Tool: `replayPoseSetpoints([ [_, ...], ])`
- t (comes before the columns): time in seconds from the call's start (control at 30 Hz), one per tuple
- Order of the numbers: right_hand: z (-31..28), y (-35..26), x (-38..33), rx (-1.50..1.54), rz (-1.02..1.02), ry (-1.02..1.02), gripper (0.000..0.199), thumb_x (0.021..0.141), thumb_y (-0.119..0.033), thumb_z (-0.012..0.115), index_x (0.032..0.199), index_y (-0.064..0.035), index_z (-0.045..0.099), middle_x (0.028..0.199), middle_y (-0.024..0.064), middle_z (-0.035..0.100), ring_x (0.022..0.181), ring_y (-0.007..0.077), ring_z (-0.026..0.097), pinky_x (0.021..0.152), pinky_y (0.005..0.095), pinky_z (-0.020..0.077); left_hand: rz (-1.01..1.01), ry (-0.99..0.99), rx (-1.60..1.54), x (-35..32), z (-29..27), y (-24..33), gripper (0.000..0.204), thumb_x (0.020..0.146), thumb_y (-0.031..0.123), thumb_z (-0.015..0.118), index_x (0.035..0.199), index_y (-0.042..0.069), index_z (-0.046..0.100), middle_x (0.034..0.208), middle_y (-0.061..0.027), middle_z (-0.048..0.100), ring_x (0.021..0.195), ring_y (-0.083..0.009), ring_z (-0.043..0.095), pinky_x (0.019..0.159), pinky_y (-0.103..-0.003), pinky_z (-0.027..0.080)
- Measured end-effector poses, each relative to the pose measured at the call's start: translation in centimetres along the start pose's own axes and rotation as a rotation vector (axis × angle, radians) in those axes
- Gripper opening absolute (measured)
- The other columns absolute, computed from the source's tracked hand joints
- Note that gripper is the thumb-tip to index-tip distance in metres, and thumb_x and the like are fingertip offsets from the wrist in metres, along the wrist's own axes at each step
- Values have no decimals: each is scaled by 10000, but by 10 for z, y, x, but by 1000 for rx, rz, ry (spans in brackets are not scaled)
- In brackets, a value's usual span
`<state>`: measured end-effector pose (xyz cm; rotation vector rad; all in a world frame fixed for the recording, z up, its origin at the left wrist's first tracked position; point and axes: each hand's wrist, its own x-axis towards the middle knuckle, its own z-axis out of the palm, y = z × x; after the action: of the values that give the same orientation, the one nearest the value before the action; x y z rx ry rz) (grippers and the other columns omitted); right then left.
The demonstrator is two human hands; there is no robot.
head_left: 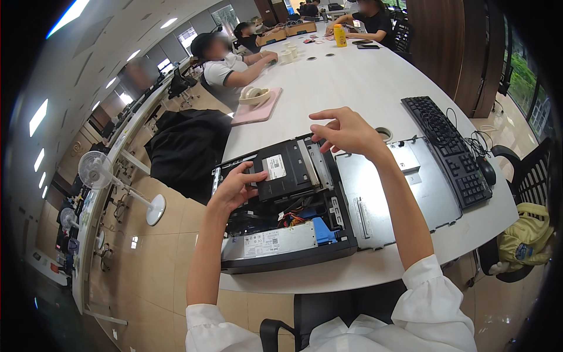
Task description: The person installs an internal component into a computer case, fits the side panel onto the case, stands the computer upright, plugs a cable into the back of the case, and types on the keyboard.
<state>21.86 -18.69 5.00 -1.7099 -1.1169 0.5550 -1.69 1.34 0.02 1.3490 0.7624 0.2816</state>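
Note:
An opened black desktop computer case [293, 253] lies flat in front of me, its cables and blue plastic latch [324, 230] exposed. My left hand [236, 186] grips a black disc drive [288, 186] with a white label [274, 167], the thumb on its top and the fingers at its left edge. The drive sits over the upper part of the case, slightly tilted; I cannot tell whether it is fastened there. Above the case's far right corner hovers my right hand [346, 132], empty, its fingers bent and apart.
To the right lie the metal side panel [399, 196], a tape roll [384, 134], a black keyboard [448, 149] and a mouse [485, 171]. A pink board [258, 107] bears white rolls. Farther off, people sit around the table, near a yellow bottle [339, 35]. Black cloth [187, 144] hangs at the left.

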Motion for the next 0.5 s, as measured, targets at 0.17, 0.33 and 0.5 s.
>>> replayPoseSetpoints([
  [0.17, -1, 0, 0, -2, -6, -2, 482, 971, -237, 647, 1397, -14, 606, 934, 151, 774, 716, 168, 751, 609, 267, 557, 0, 1, -29, -5, -12, 10, 318, 881, 73, 793, 1150, 55, 623, 1063, -45, 691, 925, -96, 685, 766, -251, 565],
  [0.33, -1, 2, 1, -20, -21, -13, 493, 970, -239, 651, 1404, -14, 599, 925, 144, 775, 711, 162, 750, 607, 263, 556, -27, 9, 53, -8, -12, 10, 336, 898, 92, 780, 1183, 15, 620, 1036, -43, 699, 901, -90, 691, 766, -218, 533],
  [0.5, -1, 1, 0, -21, -35, -28, 500, 971, -242, 652, 1411, -11, 592, 927, 145, 775, 709, 158, 750, 607, 258, 554, -24, 58, 50, -2, -7, 4, 449, 906, 101, 776, 1287, 0, 560, 1104, -48, 682, 931, -88, 689, 756, -235, 550],
])
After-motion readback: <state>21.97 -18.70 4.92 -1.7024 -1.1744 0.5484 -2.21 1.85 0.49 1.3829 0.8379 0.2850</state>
